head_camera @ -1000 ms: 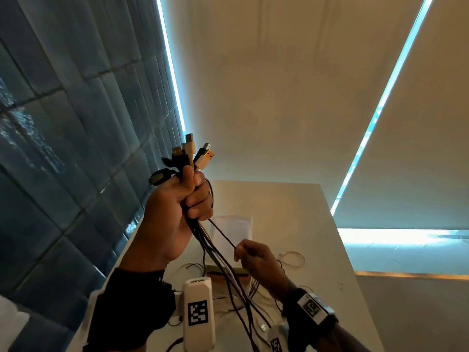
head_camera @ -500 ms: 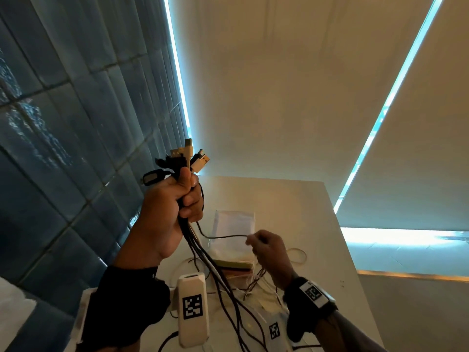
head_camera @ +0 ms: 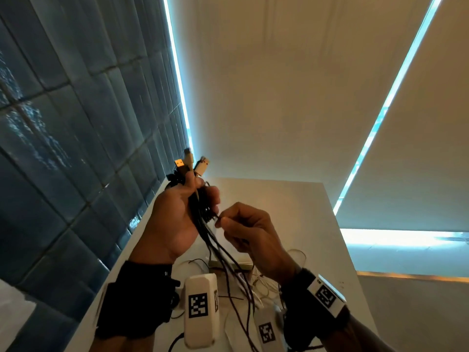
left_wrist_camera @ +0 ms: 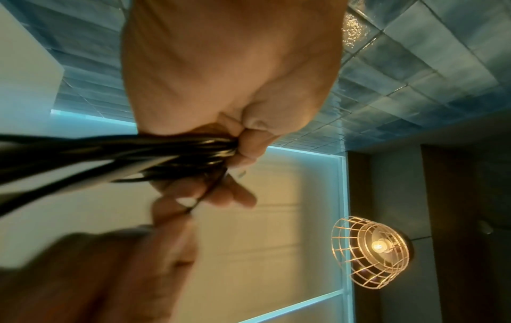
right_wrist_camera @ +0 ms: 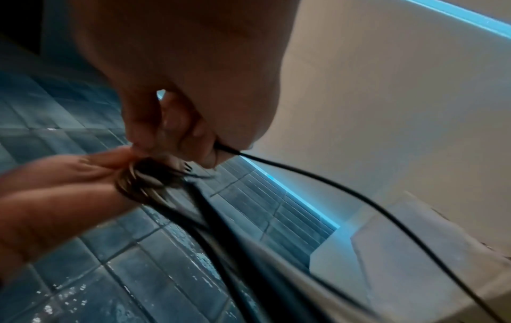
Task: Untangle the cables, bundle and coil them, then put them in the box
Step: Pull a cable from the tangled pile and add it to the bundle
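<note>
Two hands are seen from the head camera, raised above the white worktop [head_camera: 291, 199]. A bunch of cables [head_camera: 203, 224] is gripped tightly in the left hand [head_camera: 175, 219], with the plugs [head_camera: 193, 165] sticking out above the fist. One thin black cable [head_camera: 214, 217] is pinched by the right hand [head_camera: 251, 232], just beside the bunch. More loose cables are spread on the worktop below, next to a low box [head_camera: 228, 264].

From the left wrist, the dark cables [left_wrist_camera: 165, 153] are seen squeezed in the left hand [left_wrist_camera: 221, 76]. The right hand [left_wrist_camera: 110, 262] is blurred, so little can be told.

From the right wrist, the thin cable [right_wrist_camera: 304, 174] is held between thumb and finger of the right hand [right_wrist_camera: 193, 87], and the left hand [right_wrist_camera: 55, 185] is seen wrapped around the bunch [right_wrist_camera: 149, 181].
</note>
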Demonstrator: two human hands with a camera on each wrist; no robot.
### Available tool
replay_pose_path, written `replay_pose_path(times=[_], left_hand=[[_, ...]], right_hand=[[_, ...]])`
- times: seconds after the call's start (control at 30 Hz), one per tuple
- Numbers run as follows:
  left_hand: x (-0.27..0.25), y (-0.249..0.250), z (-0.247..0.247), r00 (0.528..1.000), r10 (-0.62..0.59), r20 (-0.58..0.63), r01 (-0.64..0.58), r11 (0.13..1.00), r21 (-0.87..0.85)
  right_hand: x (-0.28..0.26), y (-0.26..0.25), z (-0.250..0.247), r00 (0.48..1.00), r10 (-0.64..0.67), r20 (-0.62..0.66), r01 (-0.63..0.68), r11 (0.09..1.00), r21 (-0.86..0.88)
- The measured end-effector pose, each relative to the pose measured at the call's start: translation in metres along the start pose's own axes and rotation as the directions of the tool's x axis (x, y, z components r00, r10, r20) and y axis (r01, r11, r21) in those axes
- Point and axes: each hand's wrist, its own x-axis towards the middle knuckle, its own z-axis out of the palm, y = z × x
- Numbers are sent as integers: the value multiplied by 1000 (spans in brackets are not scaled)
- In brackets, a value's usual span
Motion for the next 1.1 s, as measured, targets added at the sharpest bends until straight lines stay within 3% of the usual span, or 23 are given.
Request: replay_pose_path(times=[0.2,0.4,0.57,0.7,0.8,0.9,1.0,1.1], left_hand=[[0,7,5,995,39,89,-37,999,-21],[-1,14,-3,991,55,121,-57,998,17],[-5,18,-2,978,91,186,-96,995,18],[-8,18,-4,985,100,139,-111,991,73],[-8,14,-7,996,78,42,-82,990,115],[-6,5,-9,997,54,-61,-43,984,173],[-6,-2,-8,987,57,-147,-23,974,224],[-7,-4,-8,984,67,-164,-31,976,215]], right_hand=[[-9,43,-28,972,225,62,-224,974,-22],[-37,88,-50,914,387,-121,-402,902,-155],[-42,114,-60,869,439,-227,-484,850,-207],[-38,113,-57,838,434,-331,-520,820,-241],[-21,85,-47,847,320,-424,-428,884,-188],[2,42,-29,896,175,-408,-247,960,-131],[12,7,-9,940,35,-340,-79,990,-115],[8,-10,7,979,-71,-191,46,990,-134]])
